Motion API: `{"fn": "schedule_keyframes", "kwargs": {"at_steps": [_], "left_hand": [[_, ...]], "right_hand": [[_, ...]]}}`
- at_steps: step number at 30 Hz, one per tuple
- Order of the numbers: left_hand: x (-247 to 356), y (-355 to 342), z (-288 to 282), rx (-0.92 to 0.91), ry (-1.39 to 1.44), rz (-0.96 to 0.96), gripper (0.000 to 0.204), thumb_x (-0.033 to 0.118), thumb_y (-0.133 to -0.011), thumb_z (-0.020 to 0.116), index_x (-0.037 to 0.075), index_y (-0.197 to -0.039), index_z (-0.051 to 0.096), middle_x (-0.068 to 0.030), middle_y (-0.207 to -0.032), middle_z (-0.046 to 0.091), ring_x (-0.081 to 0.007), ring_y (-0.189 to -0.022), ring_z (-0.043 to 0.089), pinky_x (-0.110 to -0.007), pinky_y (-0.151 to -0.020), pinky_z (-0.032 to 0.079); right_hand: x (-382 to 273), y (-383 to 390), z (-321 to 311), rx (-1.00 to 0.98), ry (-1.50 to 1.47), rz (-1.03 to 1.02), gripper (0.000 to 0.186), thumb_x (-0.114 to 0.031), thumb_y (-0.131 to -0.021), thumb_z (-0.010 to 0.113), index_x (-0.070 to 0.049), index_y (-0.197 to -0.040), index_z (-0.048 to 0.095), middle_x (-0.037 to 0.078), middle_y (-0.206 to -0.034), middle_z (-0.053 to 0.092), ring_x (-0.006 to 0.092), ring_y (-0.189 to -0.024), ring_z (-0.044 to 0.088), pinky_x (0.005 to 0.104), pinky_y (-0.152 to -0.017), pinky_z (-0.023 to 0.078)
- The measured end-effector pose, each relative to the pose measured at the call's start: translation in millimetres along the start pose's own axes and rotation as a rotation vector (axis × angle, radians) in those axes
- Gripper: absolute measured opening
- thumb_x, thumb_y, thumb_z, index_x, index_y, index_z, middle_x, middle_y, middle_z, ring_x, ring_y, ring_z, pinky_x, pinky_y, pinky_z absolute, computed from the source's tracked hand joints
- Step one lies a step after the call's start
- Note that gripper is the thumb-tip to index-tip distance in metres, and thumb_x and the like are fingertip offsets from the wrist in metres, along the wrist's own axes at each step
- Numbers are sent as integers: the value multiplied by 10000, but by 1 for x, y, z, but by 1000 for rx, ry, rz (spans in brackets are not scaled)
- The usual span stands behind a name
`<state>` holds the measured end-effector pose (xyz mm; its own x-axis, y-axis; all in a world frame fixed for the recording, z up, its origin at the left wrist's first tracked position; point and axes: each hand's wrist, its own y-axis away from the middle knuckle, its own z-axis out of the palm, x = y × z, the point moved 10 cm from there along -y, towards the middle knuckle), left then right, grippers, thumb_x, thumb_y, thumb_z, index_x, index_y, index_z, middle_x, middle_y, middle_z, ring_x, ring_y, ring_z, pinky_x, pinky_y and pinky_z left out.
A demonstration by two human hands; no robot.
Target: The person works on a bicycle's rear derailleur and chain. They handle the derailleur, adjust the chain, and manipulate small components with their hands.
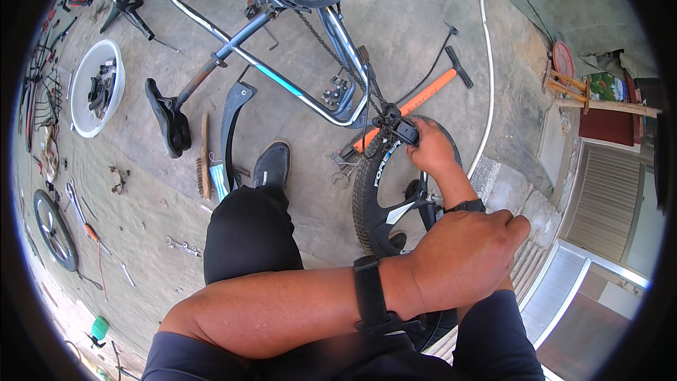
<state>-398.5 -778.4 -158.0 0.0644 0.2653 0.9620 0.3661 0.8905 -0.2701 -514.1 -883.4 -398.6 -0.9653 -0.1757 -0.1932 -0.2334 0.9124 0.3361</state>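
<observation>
My left hand [472,257] is closed over my right forearm, just below a black wristband [462,206]; its fingertips are hidden. Farther up, my right hand [431,147] has curled fingers at the top of the bicycle tire [363,204], against a black part [405,132] at the bottom bend of the blue and silver frame [268,77]; exactly what they grip is unclear. The chain [317,42] hangs beside the frame, and an orange-handled tool [430,92] lies behind my right hand. The saddle [169,120] rests on the ground to the left.
Around me on the concrete lie a curved mudguard [231,127], brush [204,159], white tub [76,88], wrenches [182,245], loose wheel [56,229] and several bike parts. A white hose [486,63] runs on the right, near a wooden bench [613,106] and doorway [606,204].
</observation>
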Motion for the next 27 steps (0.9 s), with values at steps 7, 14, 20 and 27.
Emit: {"fn": "schedule_keyframes", "kwargs": {"at_steps": [7, 14, 20, 27], "left_hand": [[0, 0, 2, -12, 28, 9, 189, 126, -865, 645, 30, -972, 522, -126, -858, 619, -328, -815, 663, -435, -641, 531], [3, -2, 4, -15, 17, 29, 184, 131, -872, 636, 37, -976, 516, -115, -873, 611, -312, -827, 659, -421, -663, 531], [0, 1, 0, -6, 1, 3, 191, 138, -870, 640, 38, -968, 511, -113, -872, 609, -306, -835, 657, -423, -660, 531], [3, -1, 0, 2, -9, 33, 202, 138, -869, 642, 33, -966, 501, -119, -861, 611, -319, -799, 666, -429, -647, 534]], "right_hand": [[-14, -21, -9, 118, 124, -52, 579, 0, -761, 700, -152, -1313, 614, 153, -1245, 555, 374, -1108, 631, 437, -918, 541], [31, -22, 8, 272, -337, 113, 629, -25, -811, 702, -116, -1401, 502, 140, -1285, 555, 315, -1057, 659, 392, -870, 560], [34, 2, 30, 44, -1178, 687, 512, -285, -937, 736, -71, -1341, 505, 74, -1024, 683, 172, -696, 686, 306, -558, 509], [40, -27, 26, 182, -950, 572, 407, -284, -925, 767, -24, -1186, 594, 50, -877, 703, 129, -576, 639, 263, -466, 445]]}}
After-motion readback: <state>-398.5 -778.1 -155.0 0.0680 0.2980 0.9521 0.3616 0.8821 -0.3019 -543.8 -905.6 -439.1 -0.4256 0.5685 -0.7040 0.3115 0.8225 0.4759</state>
